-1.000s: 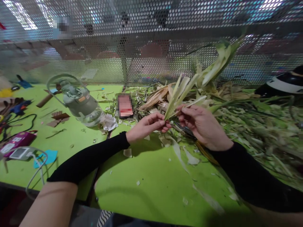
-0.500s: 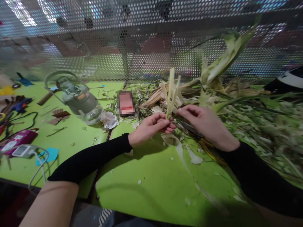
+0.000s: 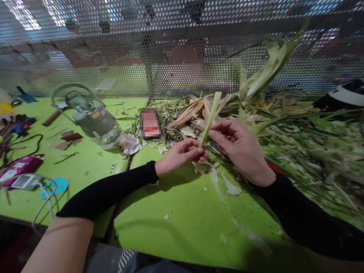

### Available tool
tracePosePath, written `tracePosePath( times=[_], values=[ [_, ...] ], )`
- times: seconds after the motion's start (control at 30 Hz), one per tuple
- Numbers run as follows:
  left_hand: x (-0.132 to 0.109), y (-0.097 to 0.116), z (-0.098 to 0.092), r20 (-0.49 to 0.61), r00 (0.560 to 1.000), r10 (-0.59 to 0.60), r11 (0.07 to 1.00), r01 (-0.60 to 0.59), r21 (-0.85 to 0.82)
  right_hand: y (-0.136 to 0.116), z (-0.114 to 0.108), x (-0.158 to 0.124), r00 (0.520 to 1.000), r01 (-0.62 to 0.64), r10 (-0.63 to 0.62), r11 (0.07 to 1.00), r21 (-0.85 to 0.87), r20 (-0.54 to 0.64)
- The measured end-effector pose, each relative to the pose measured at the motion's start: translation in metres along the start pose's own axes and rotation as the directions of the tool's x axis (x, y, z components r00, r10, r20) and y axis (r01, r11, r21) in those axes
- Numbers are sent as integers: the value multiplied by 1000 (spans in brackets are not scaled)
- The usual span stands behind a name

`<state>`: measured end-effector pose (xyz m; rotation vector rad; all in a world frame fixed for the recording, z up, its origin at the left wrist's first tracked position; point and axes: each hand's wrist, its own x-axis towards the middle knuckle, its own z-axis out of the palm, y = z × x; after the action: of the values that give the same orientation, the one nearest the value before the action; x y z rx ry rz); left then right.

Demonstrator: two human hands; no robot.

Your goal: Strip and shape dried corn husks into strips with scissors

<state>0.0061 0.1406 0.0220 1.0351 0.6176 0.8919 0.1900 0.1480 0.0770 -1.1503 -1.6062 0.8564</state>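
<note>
My left hand pinches the lower end of a pale green strip of corn husk between thumb and fingers. The strip stands up from the grip and leans to the right. My right hand has its thumb and fingertips closed at the strip's right edge, partway up. Behind both hands lie dry brown husks in a heap. A long curled husk strip hangs down onto the green table in front. Larger green husk leaves rise at the back right.
Left of the hands stand a grey-green jug with a handle and crumpled white paper. A blurred-out phone-like item lies near the heap. Husk scraps cover the right side. A perforated metal screen closes the back.
The husk strip has tipped from nearly upright to leaning right. My right hand has shifted left and its fingertips now meet the strip. My left hand keeps its hold.
</note>
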Motion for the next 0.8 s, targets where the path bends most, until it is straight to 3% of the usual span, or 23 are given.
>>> tracePosePath(
  times=[0.3, 0.47, 0.8],
  values=[
    [2, -1, -5, 71, 997, 30, 997, -35, 72, 3, 0, 1, 984, -24, 35, 998, -66, 175],
    [1, 2, -5, 74, 995, 64, 996, -68, 53, 15, 0, 3, 985, 25, -22, 1000, -15, 171],
    [-1, 6, -3, 86, 996, 36, 992, -46, 120, 15, 8, 1, 989, -65, 46, 989, 133, 137]
  ],
)
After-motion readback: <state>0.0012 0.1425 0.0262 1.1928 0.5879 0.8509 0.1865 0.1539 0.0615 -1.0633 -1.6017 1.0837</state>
